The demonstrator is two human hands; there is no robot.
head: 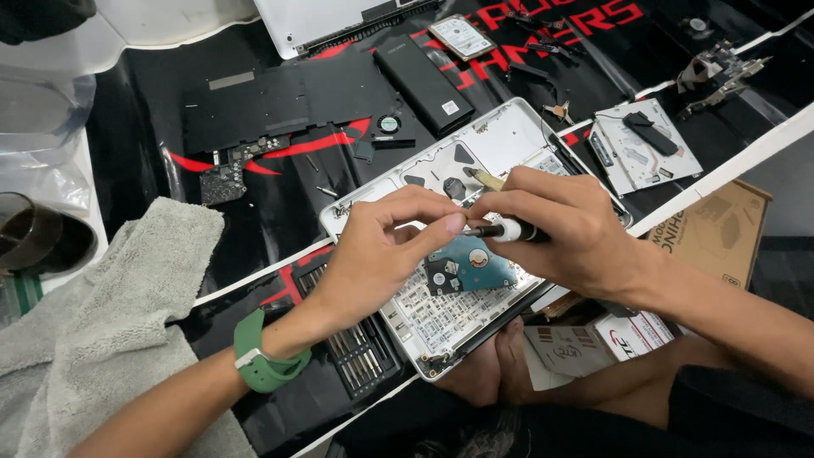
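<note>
Both your left hand and right hand pinch the black-and-white precision screwdriver; a slip could gouge the blue-green hard drive board.

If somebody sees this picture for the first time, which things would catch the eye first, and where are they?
In the middle, the left hand and the right hand meet around a slim black and white screwdriver, above an opened silver laptop shell. A blue hard drive with a green circuit board lies in that shell, just under the hands. A grey towel lies at the left, and a green wristwatch is on the left wrist.
</note>
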